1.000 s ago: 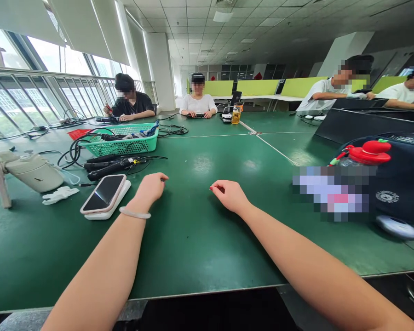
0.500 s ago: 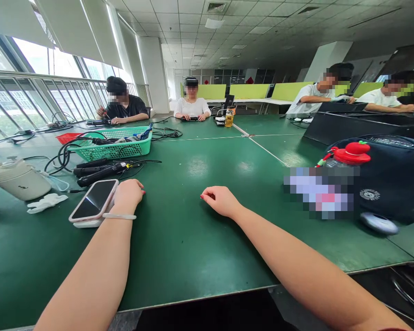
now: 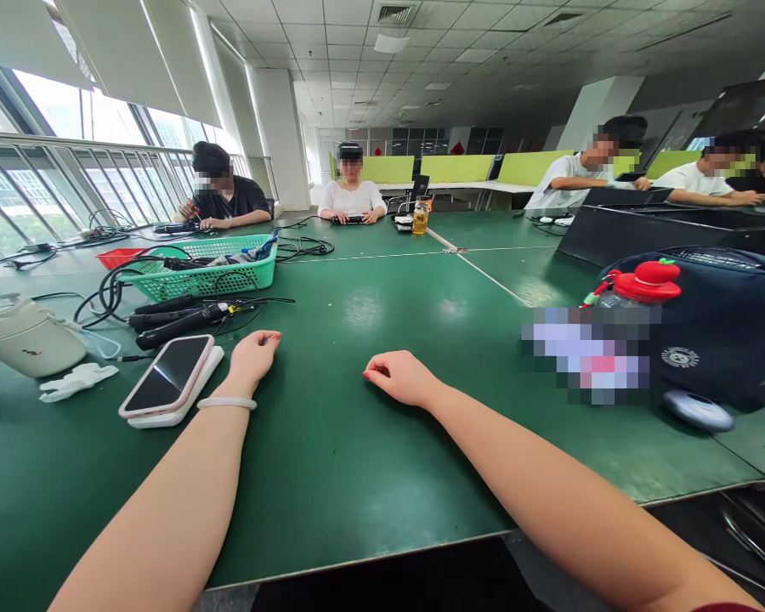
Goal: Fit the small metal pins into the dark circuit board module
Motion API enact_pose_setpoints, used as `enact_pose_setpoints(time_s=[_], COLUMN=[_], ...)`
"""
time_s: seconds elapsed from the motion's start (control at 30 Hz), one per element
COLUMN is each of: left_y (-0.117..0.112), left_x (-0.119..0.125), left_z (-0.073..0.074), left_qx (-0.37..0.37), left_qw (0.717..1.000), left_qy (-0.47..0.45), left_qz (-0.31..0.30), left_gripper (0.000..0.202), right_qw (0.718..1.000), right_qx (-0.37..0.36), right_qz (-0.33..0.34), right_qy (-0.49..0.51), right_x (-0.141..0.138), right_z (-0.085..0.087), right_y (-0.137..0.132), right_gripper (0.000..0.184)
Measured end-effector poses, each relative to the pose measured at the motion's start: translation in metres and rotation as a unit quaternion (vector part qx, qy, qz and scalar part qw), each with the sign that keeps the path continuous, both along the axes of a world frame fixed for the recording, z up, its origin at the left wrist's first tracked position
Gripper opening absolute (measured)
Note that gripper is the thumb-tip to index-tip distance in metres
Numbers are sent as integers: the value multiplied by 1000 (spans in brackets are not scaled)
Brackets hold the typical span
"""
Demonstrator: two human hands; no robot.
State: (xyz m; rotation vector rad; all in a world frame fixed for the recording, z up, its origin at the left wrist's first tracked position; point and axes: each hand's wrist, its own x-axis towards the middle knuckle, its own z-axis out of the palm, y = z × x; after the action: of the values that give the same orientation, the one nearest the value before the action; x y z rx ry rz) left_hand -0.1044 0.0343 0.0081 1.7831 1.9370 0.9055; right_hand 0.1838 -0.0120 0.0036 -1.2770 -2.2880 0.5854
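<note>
My left hand (image 3: 252,357) lies on the green table (image 3: 357,442), fingers stretched forward and holding nothing, with a white bracelet (image 3: 226,403) on the wrist. Just to its left a phone (image 3: 166,384) lies face up on a white pad (image 3: 188,399). My right hand (image 3: 400,376) rests on the table near the middle, fingers curled into a loose fist with nothing visible in it. A gap of bare table separates the two hands.
Black handheld devices with cables (image 3: 178,319) and a green basket (image 3: 210,274) lie beyond the phone. A beige bottle (image 3: 29,344) and a crumpled white cloth (image 3: 76,380) are at the left. A dark bag (image 3: 727,323) and a red-lidded bottle (image 3: 643,282) sit at the right. Several people sit across the table.
My left hand drew left to the phone, then uncurled and reached slightly forward. My right hand stayed curled in nearly the same spot. The view swung slightly right.
</note>
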Motion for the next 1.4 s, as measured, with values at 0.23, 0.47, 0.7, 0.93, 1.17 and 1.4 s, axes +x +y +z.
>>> enact_pose_setpoints(time_s=[0.23,0.47,0.7,0.93,1.17,1.4], left_y=[-27,-44,-38,-34,-37,-39], left_x=[92,112,107,101,101,102], left_z=[3,13,4,1,6,7], left_qx=[-35,-41,-57,-33,-52,-42], left_qw=[953,920,949,979,983,981], left_qy=[-259,-342,-248,-128,-104,-79], left_qz=[-152,-188,-189,-158,-143,-170], left_gripper=[38,37,31,26,26,28], right_qw=[999,999,999,994,996,997], right_qx=[8,4,21,82,65,57], right_qz=[-13,-25,-3,-5,23,36], right_qy=[-33,-45,-40,-72,-54,-41], right_x=[-5,-6,-7,-14,-12,-10], right_z=[-6,-6,-5,-10,-9,-7], right_y=[8,9,4,2,4,4], right_gripper=[30,32,20,27,15,11])
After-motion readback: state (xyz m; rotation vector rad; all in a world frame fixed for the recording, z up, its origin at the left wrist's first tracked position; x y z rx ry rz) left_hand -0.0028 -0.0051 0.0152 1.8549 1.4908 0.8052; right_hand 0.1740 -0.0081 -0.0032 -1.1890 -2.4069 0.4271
